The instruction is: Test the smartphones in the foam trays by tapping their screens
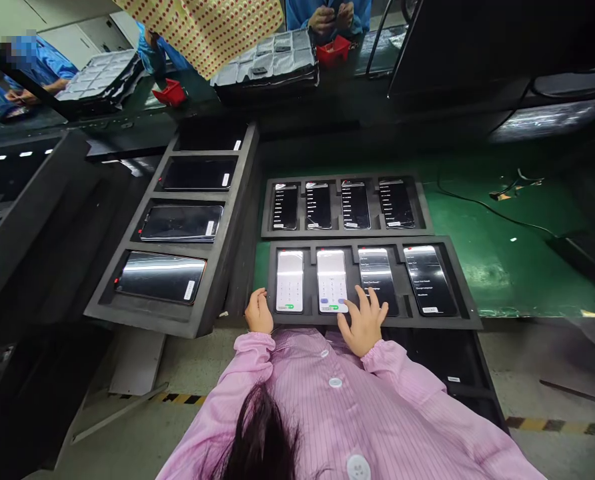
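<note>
While the right hand (365, 321) spreads its fingers loosely, grasping nothing, a phone (331, 275) lies in the dark tray (463, 293) just beyond its thumb, its screen bright and whitish with a keypad-like grid, bluish marks low down and a green-and-white label at the bottom. A matching pale phone (290, 277) rests nearer the left hand (260, 313), which curls at the tray's end; whether it grips is unclear. Under the right fingers, a black-screened phone (376, 265) shows white text, partly covered.
</note>
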A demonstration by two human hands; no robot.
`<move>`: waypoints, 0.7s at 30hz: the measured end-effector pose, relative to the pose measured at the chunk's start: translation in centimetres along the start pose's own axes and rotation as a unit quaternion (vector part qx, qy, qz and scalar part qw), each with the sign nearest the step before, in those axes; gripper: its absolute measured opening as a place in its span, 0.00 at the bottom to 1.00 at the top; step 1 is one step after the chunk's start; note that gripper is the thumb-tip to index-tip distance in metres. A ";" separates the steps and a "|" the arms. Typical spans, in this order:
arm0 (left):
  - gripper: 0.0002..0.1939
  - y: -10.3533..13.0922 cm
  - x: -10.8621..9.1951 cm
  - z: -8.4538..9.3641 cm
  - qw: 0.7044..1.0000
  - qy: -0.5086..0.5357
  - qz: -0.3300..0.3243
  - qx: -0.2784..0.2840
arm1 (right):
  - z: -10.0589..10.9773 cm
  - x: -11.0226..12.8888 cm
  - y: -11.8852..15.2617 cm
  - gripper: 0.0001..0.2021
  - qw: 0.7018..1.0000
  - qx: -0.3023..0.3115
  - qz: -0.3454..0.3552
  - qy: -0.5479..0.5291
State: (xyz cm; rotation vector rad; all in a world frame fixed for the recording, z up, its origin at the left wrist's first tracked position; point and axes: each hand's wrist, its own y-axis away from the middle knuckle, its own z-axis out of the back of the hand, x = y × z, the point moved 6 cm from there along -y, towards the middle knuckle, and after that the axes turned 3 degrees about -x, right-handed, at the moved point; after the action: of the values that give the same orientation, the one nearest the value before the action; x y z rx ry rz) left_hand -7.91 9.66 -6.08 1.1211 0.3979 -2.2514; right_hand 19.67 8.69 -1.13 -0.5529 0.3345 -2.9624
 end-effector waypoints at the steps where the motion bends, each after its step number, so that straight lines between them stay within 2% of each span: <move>1: 0.16 0.1 0.0 0.0 1.000 0.000 -0.003 0.001 | 0.0 0.1 0.0 0.15 1.000 0.004 0.007 -0.004; 6: 0.16 0.3 0.1 0.1 1.000 0.002 -0.011 -0.005 | -0.7 1.7 -1.3 0.17 0.997 0.073 0.022 -0.001; 10: 0.16 0.4 0.2 0.1 1.000 0.005 -0.015 -0.016 | -1.0 2.8 -1.8 0.17 0.994 0.098 0.040 -0.005; 13: 0.16 0.5 0.3 0.0 1.000 0.009 -0.014 -0.022 | -0.7 2.4 -1.4 0.16 0.995 0.083 0.049 -0.011; 18: 0.16 0.5 0.4 0.0 0.999 0.013 -0.012 -0.029 | 0.4 0.4 -0.8 0.13 1.000 0.008 0.004 -0.005; 21: 0.16 0.5 0.4 0.0 0.999 0.012 -0.010 -0.031 | 0.2 1.0 -0.9 0.13 0.999 0.025 0.033 -0.025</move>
State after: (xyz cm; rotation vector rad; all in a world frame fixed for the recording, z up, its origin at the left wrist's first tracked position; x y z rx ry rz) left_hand -7.78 9.13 -6.44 1.1192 0.4871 -2.2298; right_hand 18.70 9.42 -0.41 -0.5962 0.2672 -2.8802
